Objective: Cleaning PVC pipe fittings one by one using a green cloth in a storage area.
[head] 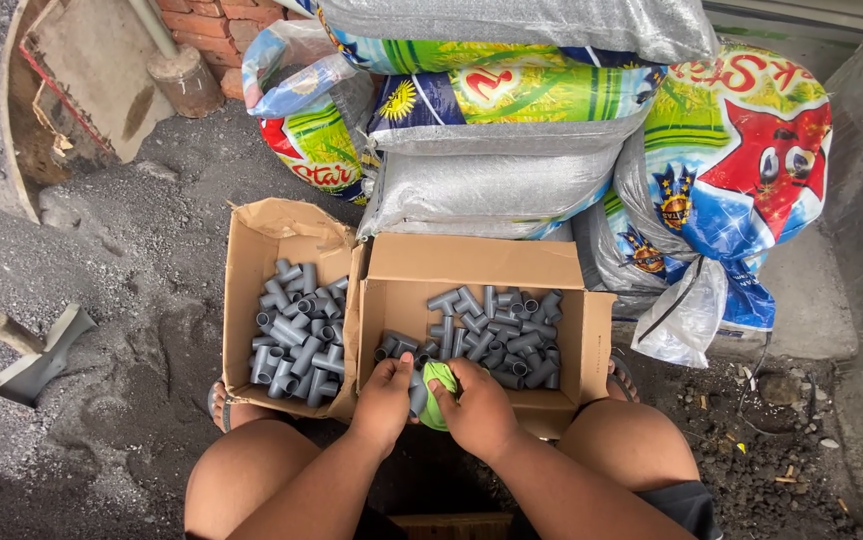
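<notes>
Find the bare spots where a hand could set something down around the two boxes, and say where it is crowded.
Bare cardboard floor shows in the right box, along its near-left part beside the hands. Open gravel ground lies left of the left box. Crowded: grey pipe fittings fill the left box; stacked sacks press behind both.

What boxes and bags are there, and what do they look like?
Left cardboard box: open, brown, full of grey pipe fittings.
Right cardboard box: open, brown, before the hands, half full of fittings.
Stacked sacks: behind the boxes, silver with green, blue, yellow print.
Right sack: bulging, blue-green, red star cartoon.
</notes>
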